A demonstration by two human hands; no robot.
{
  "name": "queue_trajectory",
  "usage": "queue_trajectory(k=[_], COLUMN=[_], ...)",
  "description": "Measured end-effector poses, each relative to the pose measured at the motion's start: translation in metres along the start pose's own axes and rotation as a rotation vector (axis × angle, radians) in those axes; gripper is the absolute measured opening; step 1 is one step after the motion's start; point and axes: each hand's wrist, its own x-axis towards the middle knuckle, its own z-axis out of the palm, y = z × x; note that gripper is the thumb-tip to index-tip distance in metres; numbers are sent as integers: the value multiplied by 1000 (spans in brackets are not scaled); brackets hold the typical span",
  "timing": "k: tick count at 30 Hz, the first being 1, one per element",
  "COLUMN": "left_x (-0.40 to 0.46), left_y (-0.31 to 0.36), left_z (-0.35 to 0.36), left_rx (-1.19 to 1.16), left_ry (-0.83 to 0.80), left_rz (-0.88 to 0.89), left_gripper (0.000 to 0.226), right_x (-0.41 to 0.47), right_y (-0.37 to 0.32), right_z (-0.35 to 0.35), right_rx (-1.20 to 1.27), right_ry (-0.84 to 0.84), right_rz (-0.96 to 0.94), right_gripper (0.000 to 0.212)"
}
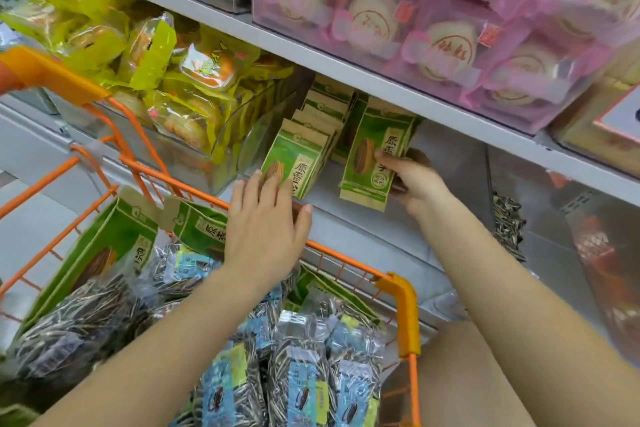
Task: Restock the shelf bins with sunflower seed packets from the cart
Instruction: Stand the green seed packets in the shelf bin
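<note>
Right hand grips a green-and-tan paper sunflower seed packet, upright on the white shelf, thumb on its front. Left hand, fingers straight and together, presses the front of a leaning row of matching green packets just left. Orange wire cart below holds more green packets and clear blue-labelled seed bags.

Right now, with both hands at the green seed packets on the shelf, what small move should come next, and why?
Probably slide the green packet gripped by the right hand back and upright beside the row of green packets. It leans forward near the shelf edge, while the left hand rests open against the row's front packet, seemingly steadying it.
</note>
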Motion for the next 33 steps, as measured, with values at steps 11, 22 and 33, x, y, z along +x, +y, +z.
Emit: queue_trajectory(k=[11,22,33], left_x=[1,1,2], left_y=[-1,-1,-1], left_z=[7,11,13], left_rx=[-20,6,12], left_ry=[72,117,147], left_rz=[4,0,6], left_gripper=[51,47,47], right_x=[62,70,70], right_y=[22,42,41], right_z=[39,44,43], right_rx=[-375,-650,-629], right_ry=[232,267,212], right_rz=[-285,-186,-218], right_gripper=[54,68,44])
